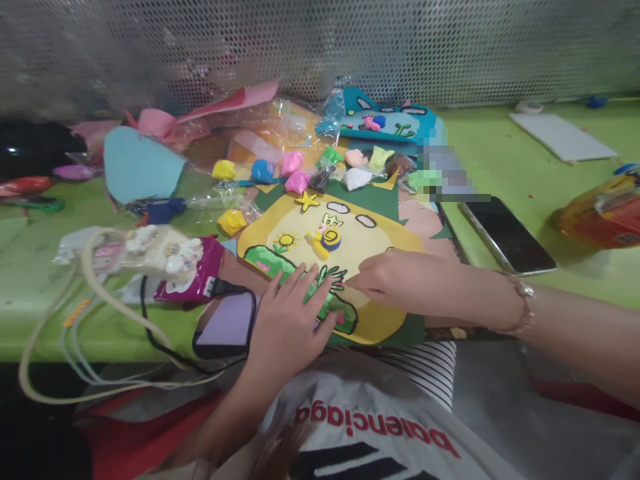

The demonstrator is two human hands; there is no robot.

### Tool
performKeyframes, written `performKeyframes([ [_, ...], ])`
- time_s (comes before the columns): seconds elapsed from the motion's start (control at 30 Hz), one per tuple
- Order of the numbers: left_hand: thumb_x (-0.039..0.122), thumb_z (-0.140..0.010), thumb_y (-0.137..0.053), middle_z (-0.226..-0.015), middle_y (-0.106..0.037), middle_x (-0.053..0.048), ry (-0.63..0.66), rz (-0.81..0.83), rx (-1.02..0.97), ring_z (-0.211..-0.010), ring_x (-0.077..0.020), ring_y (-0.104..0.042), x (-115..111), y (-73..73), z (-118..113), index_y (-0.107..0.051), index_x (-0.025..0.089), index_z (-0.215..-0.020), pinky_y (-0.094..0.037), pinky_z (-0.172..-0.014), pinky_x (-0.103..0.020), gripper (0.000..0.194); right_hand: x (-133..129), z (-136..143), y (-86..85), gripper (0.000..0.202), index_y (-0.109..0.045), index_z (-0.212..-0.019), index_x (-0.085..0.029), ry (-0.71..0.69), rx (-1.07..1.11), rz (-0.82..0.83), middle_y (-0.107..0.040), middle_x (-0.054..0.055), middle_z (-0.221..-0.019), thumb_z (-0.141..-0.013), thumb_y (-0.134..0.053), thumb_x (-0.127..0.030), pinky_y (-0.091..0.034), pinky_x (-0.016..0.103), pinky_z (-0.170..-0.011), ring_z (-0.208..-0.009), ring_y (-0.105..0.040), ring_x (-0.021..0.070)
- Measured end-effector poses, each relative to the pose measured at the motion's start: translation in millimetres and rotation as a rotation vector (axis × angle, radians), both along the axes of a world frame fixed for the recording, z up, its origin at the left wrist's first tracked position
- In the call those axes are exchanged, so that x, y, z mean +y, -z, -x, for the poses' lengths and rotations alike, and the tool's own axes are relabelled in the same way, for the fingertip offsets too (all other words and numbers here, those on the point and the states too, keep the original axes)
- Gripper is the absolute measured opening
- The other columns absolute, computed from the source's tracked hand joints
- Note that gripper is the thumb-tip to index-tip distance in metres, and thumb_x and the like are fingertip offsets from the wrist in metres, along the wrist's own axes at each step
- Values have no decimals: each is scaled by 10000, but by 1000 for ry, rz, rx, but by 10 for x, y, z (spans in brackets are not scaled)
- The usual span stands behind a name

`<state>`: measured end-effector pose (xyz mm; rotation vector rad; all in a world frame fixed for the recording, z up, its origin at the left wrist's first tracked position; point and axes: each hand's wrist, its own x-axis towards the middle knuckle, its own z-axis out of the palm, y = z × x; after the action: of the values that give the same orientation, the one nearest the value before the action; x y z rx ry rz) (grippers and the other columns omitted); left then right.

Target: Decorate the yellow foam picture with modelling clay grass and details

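A yellow and cream paper picture lies before me, decorated with coloured modelling clay. It shows a snail with a yellow and blue shell, a yellow star, a sun, clouds and green grass along the lower edge. My left hand rests flat across the picture's lower left, fingers spread over the green part. Above the spiky grass tuft, my right hand has its fingers pinched together, the tips touching or close to the picture. Whatever lies between those fingertips is hidden.
Bagged clay lumps in several colours sit behind the picture, beside a blue clay picture. A phone and an orange-red packet lie right. A cabled power strip and purple-backed phone are left.
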<state>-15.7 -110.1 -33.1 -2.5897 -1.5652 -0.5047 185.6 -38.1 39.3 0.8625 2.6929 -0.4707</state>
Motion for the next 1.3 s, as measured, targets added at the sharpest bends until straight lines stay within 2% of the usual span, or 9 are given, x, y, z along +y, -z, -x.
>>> performKeyframes([
  [0.23, 388, -907, -460, -1355, -556, -88, -16, 25, 5, -1275, -280, -485, -2, 13, 6, -596, 211, -1255, -335, -1074, -504, 413, -7, 73, -96, 189, -601, -797, -127, 5, -92, 2, -627, 64, -768, -901, -452, -75, -349, 241, -582, -643, -550, 129],
  [0.43, 400, -911, -453, -1378, -535, -80, -16, 57, 5, -1292, -279, -468, -3, 6, -1, -580, 215, -1275, -338, -1074, -498, 428, 17, 26, -43, 195, -626, -879, -125, -22, 1, -12, -632, 84, -810, -891, -446, -49, -386, 235, -601, -686, -575, 138],
  [0.57, 364, -891, -467, -1353, -559, -80, -8, 37, -21, -1267, -283, -492, 4, 1, -7, -596, 178, -1251, -327, -1082, -497, 425, 31, 41, -21, 187, -623, -840, -122, -71, 30, -37, -630, 83, -789, -883, -458, -46, -377, 234, -584, -656, -556, 128],
  [0.73, 362, -890, -464, -1338, -572, -83, -19, 28, -32, -1258, -284, -500, 2, -13, -5, -582, 140, -1257, -304, -1094, -495, 445, 47, 99, -77, 211, -611, -762, -119, -25, -16, 15, -630, 67, -747, -892, -455, -64, -367, 233, -595, -633, -539, 118],
  [1.3, 400, -900, -478, -1337, -574, -81, -18, 31, -41, -1259, -278, -499, -7, -11, 2, -586, 142, -1247, -307, -1091, -483, 446, 32, 82, -200, 267, -617, -753, -133, 53, -22, 99, -618, 50, -753, -919, -413, -85, -331, 231, -576, -639, -526, 111],
])
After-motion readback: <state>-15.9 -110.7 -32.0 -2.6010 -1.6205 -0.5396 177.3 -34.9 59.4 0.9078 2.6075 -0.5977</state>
